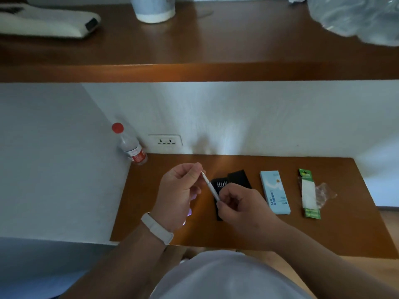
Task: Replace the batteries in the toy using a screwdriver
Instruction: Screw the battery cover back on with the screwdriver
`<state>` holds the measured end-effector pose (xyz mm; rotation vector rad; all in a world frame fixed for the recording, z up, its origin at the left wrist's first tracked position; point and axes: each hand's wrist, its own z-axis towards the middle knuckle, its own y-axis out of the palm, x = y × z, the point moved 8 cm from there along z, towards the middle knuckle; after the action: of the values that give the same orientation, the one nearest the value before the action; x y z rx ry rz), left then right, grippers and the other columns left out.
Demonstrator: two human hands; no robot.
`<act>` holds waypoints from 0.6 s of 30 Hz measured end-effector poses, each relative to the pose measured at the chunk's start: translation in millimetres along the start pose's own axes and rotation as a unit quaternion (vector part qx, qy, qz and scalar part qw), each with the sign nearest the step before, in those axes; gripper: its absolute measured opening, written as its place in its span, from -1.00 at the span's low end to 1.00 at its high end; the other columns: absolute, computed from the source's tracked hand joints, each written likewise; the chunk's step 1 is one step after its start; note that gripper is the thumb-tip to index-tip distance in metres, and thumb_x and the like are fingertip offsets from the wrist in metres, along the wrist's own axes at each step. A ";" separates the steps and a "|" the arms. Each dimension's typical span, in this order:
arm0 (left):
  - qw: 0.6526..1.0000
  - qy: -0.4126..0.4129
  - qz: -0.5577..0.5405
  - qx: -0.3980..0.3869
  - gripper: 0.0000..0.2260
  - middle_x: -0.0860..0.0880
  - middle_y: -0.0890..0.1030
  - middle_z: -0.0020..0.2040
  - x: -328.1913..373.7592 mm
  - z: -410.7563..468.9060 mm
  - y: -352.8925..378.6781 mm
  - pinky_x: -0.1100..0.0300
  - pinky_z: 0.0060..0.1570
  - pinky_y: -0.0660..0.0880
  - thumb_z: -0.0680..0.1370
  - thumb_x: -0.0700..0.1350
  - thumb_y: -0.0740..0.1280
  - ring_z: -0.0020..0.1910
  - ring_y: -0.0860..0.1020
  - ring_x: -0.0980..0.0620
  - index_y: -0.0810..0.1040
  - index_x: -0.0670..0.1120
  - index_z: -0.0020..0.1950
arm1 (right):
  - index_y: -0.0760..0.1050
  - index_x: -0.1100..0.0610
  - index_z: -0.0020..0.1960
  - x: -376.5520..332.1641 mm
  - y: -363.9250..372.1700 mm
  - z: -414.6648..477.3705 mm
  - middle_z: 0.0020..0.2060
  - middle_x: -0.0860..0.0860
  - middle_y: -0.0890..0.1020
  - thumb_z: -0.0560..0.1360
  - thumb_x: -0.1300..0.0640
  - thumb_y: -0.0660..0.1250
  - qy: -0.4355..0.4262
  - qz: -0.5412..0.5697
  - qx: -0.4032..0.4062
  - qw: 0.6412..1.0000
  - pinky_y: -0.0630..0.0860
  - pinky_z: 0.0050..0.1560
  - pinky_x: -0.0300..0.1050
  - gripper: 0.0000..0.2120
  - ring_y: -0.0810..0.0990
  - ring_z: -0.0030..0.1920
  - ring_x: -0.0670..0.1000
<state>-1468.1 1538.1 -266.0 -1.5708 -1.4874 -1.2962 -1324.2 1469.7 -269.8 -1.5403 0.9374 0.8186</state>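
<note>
My right hand (239, 203) grips the lower end of a slim silver screwdriver (210, 186) above the brown desk (345, 234). My left hand (181, 186) pinches the screwdriver's upper tip between thumb and forefinger. Behind the hands lies an open black bit case (235, 180) with a row of bits. A light blue box (275, 192) lies to the right of it. Further right lies a green battery pack (308, 193) in torn clear wrapping. A pale purple object (188, 213) shows under my left hand, mostly hidden.
A water bottle (130, 145) with a red cap stands in the desk's back left corner by a wall socket (165, 141). A wooden shelf (194, 70) overhangs the desk and carries a cup (154, 9), a white cloth item (47, 22) and a clear bag (356, 18).
</note>
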 end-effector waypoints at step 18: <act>0.996 0.046 0.072 -0.038 -0.76 -0.08 0.72 -0.27 17.0 9.7 -15.6 0.29 -0.29 0.59 0.40 0.06 0.43 -0.29 0.69 0.05 0.67 -0.13 -0.18 | 0.52 -0.01 -0.18 -9.8 4.3 3.0 -0.28 -0.03 0.58 0.53 0.09 0.38 0.009 -0.020 0.013 1.000 0.42 -0.38 -0.28 -0.88 0.46 -0.40 -0.13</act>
<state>-1482.7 1556.0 -256.5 -1.6125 -1.2575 -1.3357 -1332.5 1473.6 -263.5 -1.5416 0.9241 0.7632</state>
